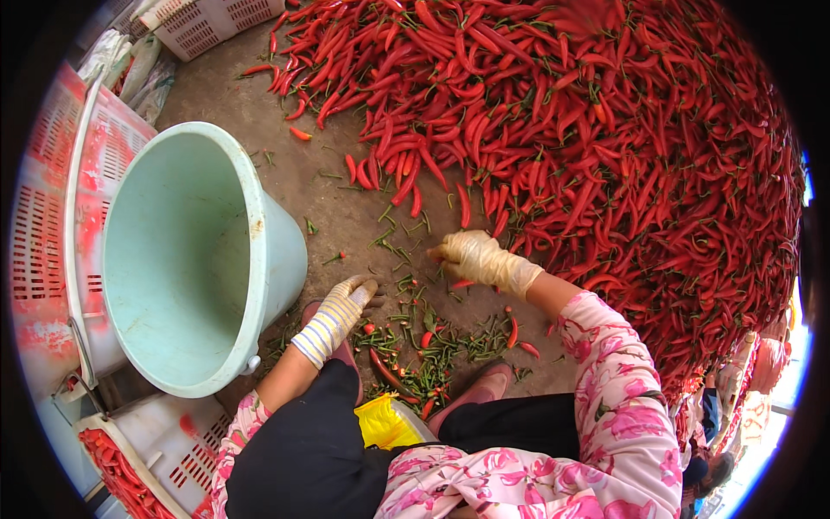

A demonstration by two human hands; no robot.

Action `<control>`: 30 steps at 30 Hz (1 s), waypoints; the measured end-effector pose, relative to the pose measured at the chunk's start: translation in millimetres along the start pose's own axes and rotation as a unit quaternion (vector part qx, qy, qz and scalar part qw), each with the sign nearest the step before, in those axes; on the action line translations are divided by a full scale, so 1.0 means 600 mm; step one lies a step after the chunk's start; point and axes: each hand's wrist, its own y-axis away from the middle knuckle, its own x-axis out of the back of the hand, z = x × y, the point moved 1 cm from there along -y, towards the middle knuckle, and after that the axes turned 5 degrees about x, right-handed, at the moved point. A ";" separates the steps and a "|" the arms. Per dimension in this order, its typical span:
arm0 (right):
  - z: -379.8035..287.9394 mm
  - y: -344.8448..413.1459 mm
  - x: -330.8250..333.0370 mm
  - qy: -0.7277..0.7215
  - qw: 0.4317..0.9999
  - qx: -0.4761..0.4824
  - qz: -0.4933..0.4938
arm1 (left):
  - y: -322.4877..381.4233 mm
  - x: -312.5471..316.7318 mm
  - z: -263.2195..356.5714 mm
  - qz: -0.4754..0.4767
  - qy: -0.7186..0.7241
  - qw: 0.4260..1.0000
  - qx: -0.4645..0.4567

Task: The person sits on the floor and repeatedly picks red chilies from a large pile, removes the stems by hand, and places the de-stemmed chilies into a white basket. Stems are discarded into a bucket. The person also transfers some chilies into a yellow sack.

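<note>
My left hand (334, 318), in a striped knit glove with dirty fingertips, hovers above my shoe beside the bucket. Its fingers are slightly bent and apart, and no object shows in them. At the near edge of a large heap of red chili peppers (551, 130) is my right hand (483, 259), wearing a translucent pale glove. Its fingers are bent downward; a bit of red shows at the fingertips, but whether they grip a pepper is hidden. Just below that hand lies a red pepper (462, 283). Cut green stems (441, 357) and a few peppers litter the floor between my feet.
A pale green plastic bucket (279, 240), tilted towards me with nothing inside, stands at left. Behind it are red-stained plastic crates (107, 149). A lower-left crate (175, 434) holds peppers. A yellow packet (386, 422) lies between my legs. Another crate (217, 26) stands at the top.
</note>
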 end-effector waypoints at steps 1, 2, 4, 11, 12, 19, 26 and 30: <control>-0.013 0.005 -0.002 -0.063 0.997 0.011 -0.034 | 0.001 0.000 -0.003 0.003 0.004 1.000 -0.002; -0.021 0.008 0.000 -0.079 0.995 0.028 -0.045 | 0.003 0.001 -0.007 0.006 0.009 1.000 -0.005; -0.023 0.001 0.013 -0.115 0.993 0.015 0.009 | 0.006 0.003 -0.013 0.003 0.029 1.000 0.000; 0.087 -0.175 0.125 -0.016 0.931 -0.269 0.247 | 0.009 0.008 -0.022 0.007 0.052 0.998 0.037; 0.097 -0.206 0.132 -0.013 0.929 -0.312 0.198 | 0.008 0.009 -0.023 0.015 0.037 0.998 0.037; 0.066 -0.205 0.024 -0.239 0.874 -0.299 0.301 | -0.004 0.018 -0.038 0.041 0.063 0.997 0.032; 0.022 -0.094 -0.034 -0.706 0.639 -0.285 0.108 | -0.025 0.004 -0.008 0.047 0.027 0.998 0.013; -0.104 -0.081 0.006 -0.634 0.762 -0.123 0.051 | -0.025 -0.018 0.010 0.009 -0.005 0.997 -0.082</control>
